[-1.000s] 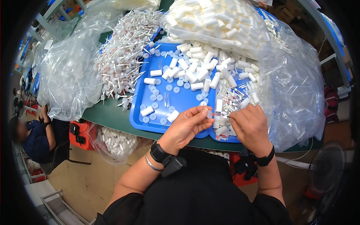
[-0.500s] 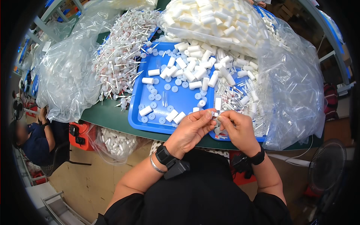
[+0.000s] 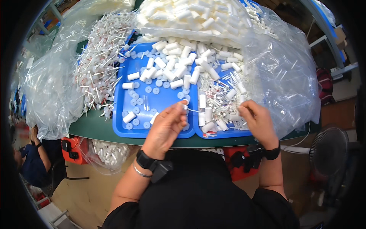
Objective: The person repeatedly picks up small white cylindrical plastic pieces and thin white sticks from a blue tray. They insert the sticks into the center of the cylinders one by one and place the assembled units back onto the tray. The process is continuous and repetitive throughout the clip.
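My left hand [image 3: 164,125] is over the left blue tray, thumb and fingers pinched on a thin stick with a small pale disc [image 3: 185,107] at its end. The stick points right, toward the other tray. Over the right blue tray, my right hand [image 3: 260,121] is closed at the fingertips beside a heap of thin white tubes [image 3: 217,93]; whether it holds anything cannot be made out. White cylinders [image 3: 130,116] and translucent discs [image 3: 148,89] lie scattered in the left blue tray [image 3: 119,103]. More cylinders lie among the tubes, one white cylinder [image 3: 208,114] standing near the stick.
A large bag of white cylinders [image 3: 190,17] rests behind the trays. At left is a pile of assembled sticks with discs [image 3: 100,61], beside clear plastic bags [image 3: 53,91]. Another plastic bag [image 3: 280,76] borders the right tray. A fan [image 3: 328,154] stands at right; a person [image 3: 34,160] sits far left.
My hands were together at the trays' inner edges and have moved apart. The left went left with the stick, the right went right over the tubes. The view has shifted.
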The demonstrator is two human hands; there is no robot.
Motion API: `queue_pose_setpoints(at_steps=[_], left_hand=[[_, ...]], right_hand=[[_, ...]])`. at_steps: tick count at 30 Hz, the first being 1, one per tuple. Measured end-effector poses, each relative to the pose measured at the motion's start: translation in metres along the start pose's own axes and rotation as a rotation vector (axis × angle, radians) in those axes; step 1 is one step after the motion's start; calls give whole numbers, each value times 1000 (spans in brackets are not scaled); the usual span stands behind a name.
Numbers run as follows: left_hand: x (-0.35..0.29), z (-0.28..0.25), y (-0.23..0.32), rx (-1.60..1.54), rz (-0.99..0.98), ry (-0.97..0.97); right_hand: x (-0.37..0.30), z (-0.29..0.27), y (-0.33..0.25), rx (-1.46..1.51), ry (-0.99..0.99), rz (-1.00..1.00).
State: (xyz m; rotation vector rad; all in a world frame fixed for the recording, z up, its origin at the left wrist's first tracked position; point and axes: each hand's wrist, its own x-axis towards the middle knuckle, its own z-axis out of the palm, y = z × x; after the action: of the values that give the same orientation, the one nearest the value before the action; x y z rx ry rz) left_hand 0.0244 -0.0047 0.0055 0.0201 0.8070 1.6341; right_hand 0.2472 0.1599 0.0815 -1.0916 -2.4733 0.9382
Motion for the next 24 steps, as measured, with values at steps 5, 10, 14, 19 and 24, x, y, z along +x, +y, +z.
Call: queue_pose_setpoints(at_steps=[5,10,14,19,24], left_hand=[[1,-1,-1,-60,-41,-47],[1,10,-6,-7,-78,23],[0,9,-6,6,-73,19],[-4,10,-4,21,-79,-24],[-5,21,-8,60,-85,-56]], right_hand=[[-22,-14,37,-494,-77,-191],[-25,9,44,-745,-73,-228],[-21,14,48,-746,-44,-225],[-16,4,46,-445,123,-205],[-16,16,-3,-45,36,-281]])
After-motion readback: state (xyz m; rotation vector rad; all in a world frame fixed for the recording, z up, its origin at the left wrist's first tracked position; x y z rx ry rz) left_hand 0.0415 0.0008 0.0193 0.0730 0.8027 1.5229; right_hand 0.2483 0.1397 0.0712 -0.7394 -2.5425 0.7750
